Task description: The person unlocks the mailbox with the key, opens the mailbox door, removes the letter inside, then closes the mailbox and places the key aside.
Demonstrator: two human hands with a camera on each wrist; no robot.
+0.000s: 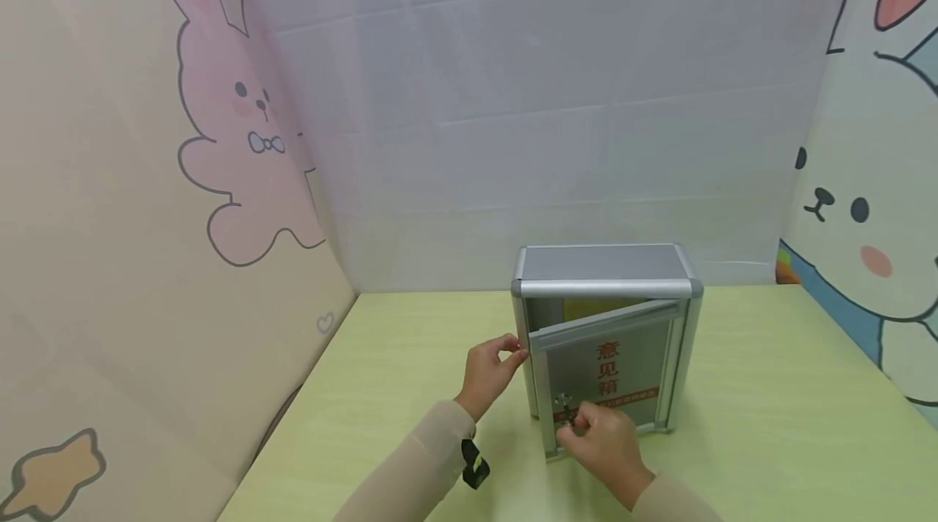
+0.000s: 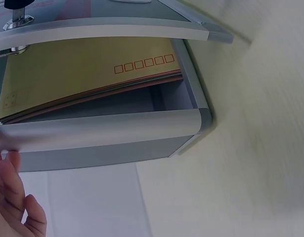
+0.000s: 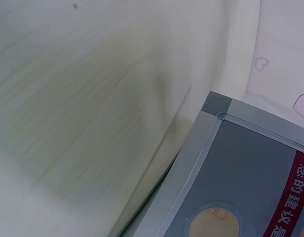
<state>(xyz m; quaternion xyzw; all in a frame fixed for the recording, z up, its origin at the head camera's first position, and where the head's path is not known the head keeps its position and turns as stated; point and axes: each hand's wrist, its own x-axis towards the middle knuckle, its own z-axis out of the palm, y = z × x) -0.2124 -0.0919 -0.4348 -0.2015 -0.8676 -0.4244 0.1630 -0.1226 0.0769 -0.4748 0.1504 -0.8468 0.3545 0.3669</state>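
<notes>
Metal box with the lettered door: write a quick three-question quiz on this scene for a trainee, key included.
1. Which hand holds the key in the door of the metal box?
2. True or false: the door is fully shut.
3. In the left wrist view, what shows inside the metal box? A: coins; B: envelopes; C: a folded cloth.

Key:
1. The right hand.
2. False; the door stands ajar.
3. B.

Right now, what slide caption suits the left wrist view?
Left hand at a grey box, door ajar, brownish envelopes inside.
</notes>
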